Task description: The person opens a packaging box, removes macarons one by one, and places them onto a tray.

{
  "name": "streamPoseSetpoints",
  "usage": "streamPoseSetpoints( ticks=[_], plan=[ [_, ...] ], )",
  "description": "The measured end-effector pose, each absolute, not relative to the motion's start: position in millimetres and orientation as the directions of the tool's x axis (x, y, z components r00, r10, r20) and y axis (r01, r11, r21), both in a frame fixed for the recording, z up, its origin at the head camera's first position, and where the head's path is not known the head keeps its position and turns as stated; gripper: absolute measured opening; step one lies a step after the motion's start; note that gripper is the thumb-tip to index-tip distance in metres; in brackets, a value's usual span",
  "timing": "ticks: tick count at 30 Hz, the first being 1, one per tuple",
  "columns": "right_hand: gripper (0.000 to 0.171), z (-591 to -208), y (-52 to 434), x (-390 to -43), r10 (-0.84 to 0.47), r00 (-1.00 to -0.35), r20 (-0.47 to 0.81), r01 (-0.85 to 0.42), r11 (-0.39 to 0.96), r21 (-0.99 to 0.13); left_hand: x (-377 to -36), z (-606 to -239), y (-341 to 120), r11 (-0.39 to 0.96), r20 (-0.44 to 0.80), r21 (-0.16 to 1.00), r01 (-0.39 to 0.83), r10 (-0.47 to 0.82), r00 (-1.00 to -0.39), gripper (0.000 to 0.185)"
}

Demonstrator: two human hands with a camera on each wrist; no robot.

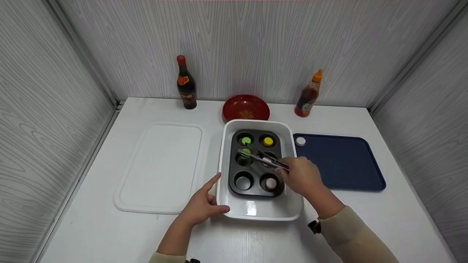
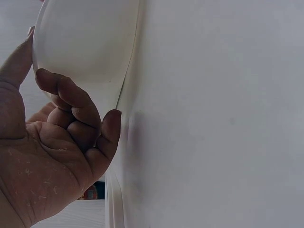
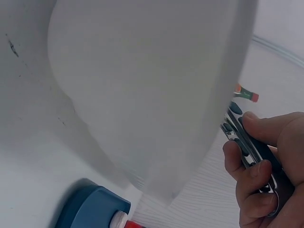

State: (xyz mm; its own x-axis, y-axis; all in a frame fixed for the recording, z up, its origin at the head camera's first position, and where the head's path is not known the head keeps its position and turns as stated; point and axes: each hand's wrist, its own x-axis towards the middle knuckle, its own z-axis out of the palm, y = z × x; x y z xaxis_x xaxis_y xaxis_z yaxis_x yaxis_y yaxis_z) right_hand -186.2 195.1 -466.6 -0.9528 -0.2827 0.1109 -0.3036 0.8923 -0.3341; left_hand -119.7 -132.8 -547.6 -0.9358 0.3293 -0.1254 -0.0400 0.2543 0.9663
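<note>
A white basin [image 1: 256, 215] holds a black muffin tin [image 1: 257, 170]. A green piece [image 1: 245, 140] lies in the tin's far left cup, a yellow one [image 1: 268, 141] in the far right cup and a pale pink one [image 1: 271, 183] in the near right cup. My right hand [image 1: 299, 175] grips metal tongs [image 1: 261, 157], whose tips pinch another green piece [image 1: 246, 152] over the middle left cup. My left hand [image 1: 208, 201] rests against the basin's near left corner, forefinger along the side and thumb on the front. The wrist views show the left hand [image 2: 71, 128] beside the basin wall [image 2: 85, 42], and the right hand [image 3: 266, 156] round the tongs [image 3: 237, 128].
A white lid [image 1: 161, 168] lies left of the basin. On the right, a blue tray [image 1: 343, 164] has a small white cap [image 1: 300, 141] at its far corner. At the back stand a red bowl [image 1: 246, 107], a dark bottle [image 1: 186, 86] and a sauce bottle [image 1: 309, 95]. Walls close three sides.
</note>
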Motion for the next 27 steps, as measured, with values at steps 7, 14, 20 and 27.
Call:
streamPoseSetpoints(
  ticks=[7,14,20,27],
  plan=[
    [0.015,-462.2,198.9,-186.3,-0.277,-0.948,0.157,-0.316,0.881,-0.353,-119.1,-544.9,-132.1,0.262,-0.137,0.964,-0.051,0.325,-0.936,0.11],
    [0.019,-457.7,205.5,-188.2,-0.264,-0.942,0.207,-0.325,0.875,-0.359,-118.6,-544.7,-131.8,0.27,-0.14,0.961,-0.052,0.318,-0.938,0.109],
    [0.03,-452.2,218.9,-191.5,-0.215,-0.946,0.244,-0.294,0.885,-0.36,-118.4,-545.7,-132.3,0.267,-0.135,0.962,-0.048,0.318,-0.938,0.109],
    [0.03,-441.4,244.9,-195.6,-0.18,-0.934,0.31,-0.294,0.878,-0.377,-117.7,-546.1,-131.5,0.269,-0.136,0.962,-0.05,0.313,-0.94,0.109]
  ],
)
